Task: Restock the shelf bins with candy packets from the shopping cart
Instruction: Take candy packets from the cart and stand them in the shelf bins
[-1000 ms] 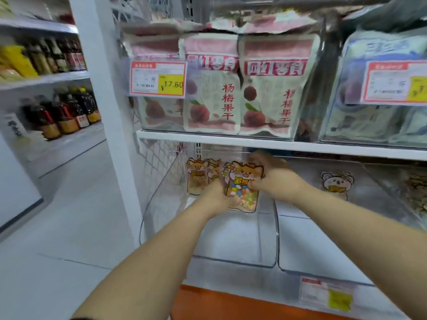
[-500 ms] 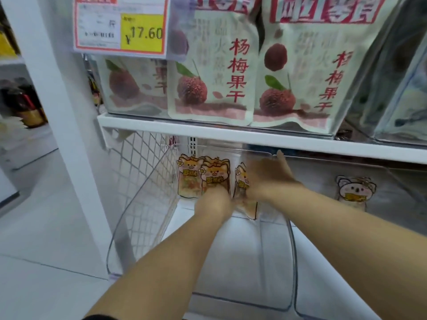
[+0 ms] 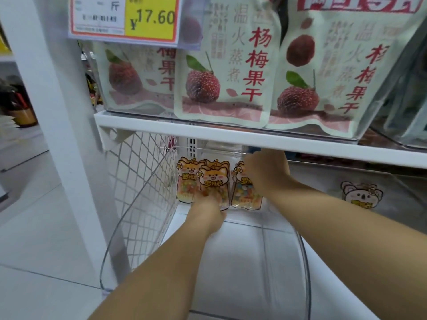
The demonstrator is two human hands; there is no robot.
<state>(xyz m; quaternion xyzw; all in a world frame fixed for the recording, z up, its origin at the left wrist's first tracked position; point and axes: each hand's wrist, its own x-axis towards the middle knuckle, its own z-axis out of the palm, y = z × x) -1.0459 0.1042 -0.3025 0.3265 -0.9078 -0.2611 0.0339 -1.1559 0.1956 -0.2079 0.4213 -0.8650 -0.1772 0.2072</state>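
Observation:
Three candy packets with a cartoon fox and coloured sweets stand upright at the back of a clear plastic shelf bin (image 3: 305,262). The two left candy packets (image 3: 203,179) overlap. My left hand (image 3: 209,210) touches the foot of the middle one, its fingers hidden against it. The right candy packet (image 3: 242,195) stands beside them, and my right hand (image 3: 265,172) rests over its top edge, fingers reaching behind it. Whether either hand pinches its packet is not visible. The shopping cart is out of view.
A white shelf board (image 3: 231,132) runs just above my hands, carrying tall bayberry snack bags (image 3: 221,72) and a price tag (image 3: 124,17). A white wire side panel (image 3: 138,181) borders the bin's left. A koala-print packet (image 3: 360,195) sits in the neighbouring bin.
The view has closed in on the lower bin. My right hand has set the third packet upright beside the other two. My left hand stays low at the middle packet.

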